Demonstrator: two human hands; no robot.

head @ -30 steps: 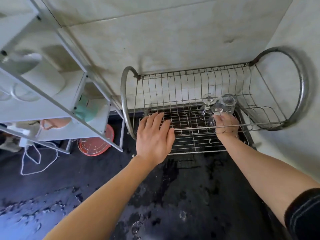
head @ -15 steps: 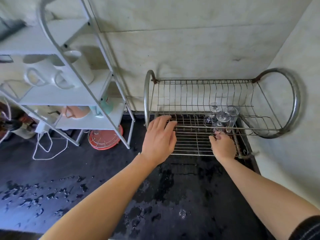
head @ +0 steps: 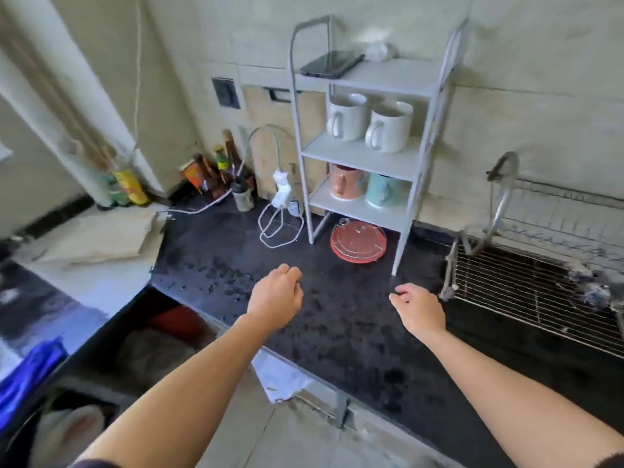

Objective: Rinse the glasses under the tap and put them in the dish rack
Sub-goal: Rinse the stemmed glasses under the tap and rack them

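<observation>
To your right, the dish rack (head: pixel 540 292) is thin wire metal, dull and stained. Your near counter (head: pixel 337 332) looks like dark stone, speckled and wet in patches. The far shelf unit (head: pixel 364 153) is matt white; its white mugs (head: pixel 388 126) are glossy ceramic. The red lid (head: pixel 358 244) is translucent plastic.

We have pulled our left hand (head: pixel 275 295) and right hand (head: pixel 417 307) off the dish rack (head: pixel 526 288), now at the frame's right edge; both hover empty mid-frame.
</observation>
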